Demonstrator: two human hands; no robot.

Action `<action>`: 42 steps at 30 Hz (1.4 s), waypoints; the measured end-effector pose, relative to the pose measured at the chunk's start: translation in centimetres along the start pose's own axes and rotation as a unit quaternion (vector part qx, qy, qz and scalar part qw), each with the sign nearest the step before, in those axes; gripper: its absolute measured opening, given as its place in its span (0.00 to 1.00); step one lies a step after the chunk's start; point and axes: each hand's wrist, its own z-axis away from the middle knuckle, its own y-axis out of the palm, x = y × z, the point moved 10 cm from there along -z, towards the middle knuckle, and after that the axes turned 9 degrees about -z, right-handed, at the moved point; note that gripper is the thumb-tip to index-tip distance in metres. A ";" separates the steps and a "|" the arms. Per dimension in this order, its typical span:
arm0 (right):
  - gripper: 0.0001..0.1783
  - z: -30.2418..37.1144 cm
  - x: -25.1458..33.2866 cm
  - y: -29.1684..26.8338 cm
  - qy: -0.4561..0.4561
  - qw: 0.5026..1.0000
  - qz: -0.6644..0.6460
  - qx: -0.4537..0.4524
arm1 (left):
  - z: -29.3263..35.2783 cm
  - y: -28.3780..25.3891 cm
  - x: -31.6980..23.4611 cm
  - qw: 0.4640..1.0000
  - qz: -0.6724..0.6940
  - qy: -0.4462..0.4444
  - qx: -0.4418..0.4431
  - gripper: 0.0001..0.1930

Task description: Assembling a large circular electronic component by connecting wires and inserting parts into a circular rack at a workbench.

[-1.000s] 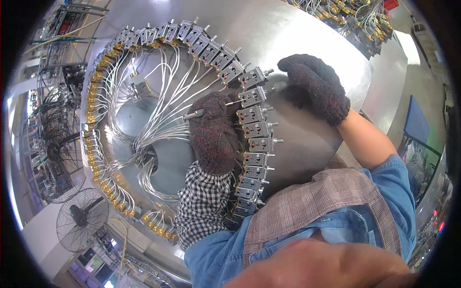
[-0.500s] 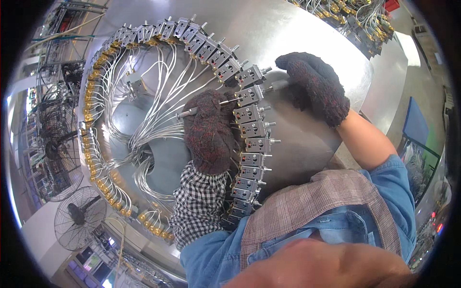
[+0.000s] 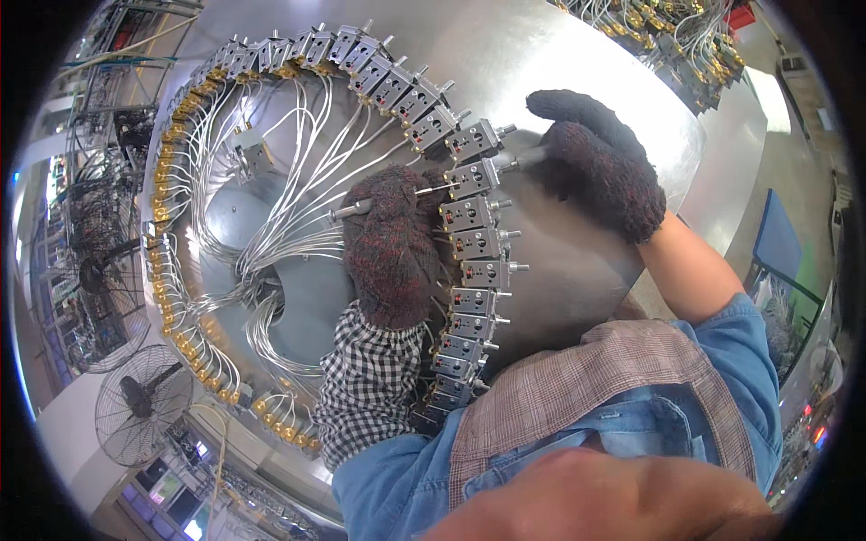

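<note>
A ring of grey metal blocks with threaded studs (image 3: 484,272) stands on a round fixture, white wires running from them to its middle. My left hand (image 3: 392,248), in a dark knitted glove, is inside the ring, closed round a slim metal rod tool (image 3: 350,210). The tool's thin end reaches a block (image 3: 471,178) on the right side. Outside the ring, my gloved right hand (image 3: 604,167) is closed on a grey cylindrical tool (image 3: 532,157), mostly hidden by the glove. Its end meets that same block's stud. One right finger sticks out, apart from the others.
A loose block (image 3: 254,153) lies among the wires inside the ring. Brass-coloured fittings (image 3: 167,180) line the ring's left side. More wired blocks (image 3: 690,50) lie at the far right of the metal table (image 3: 631,54). A fan (image 3: 142,404) stands at the lower left.
My right hand has shifted slightly right and turned, and its outer finger now stands apart from the rest. My left hand keeps its grip on the rod tool, nearly still.
</note>
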 end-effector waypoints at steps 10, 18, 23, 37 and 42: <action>0.17 -0.6 -1.4 -0.3 0.014 0.995 -0.090 -0.030 | 0.0 0.3 -0.4 0.998 -0.045 0.034 0.003 0.10; 0.14 -0.3 -1.9 -0.3 0.091 0.993 -0.073 -0.037 | 0.2 1.0 0.1 0.998 0.036 -0.050 -0.013 0.03; 0.15 -0.6 -1.3 -0.3 -0.024 1.000 -0.016 -0.005 | 0.0 0.8 0.2 0.997 -0.053 -0.048 -0.010 0.04; 0.19 0.3 -0.4 0.0 0.015 0.997 -0.074 -0.016 | 0.5 0.7 -0.2 0.997 0.076 -0.012 -0.024 0.06; 0.20 0.2 0.4 0.0 -0.015 1.000 -0.011 -0.002 | 0.3 3.8 -1.1 0.991 0.070 -0.025 0.115 0.12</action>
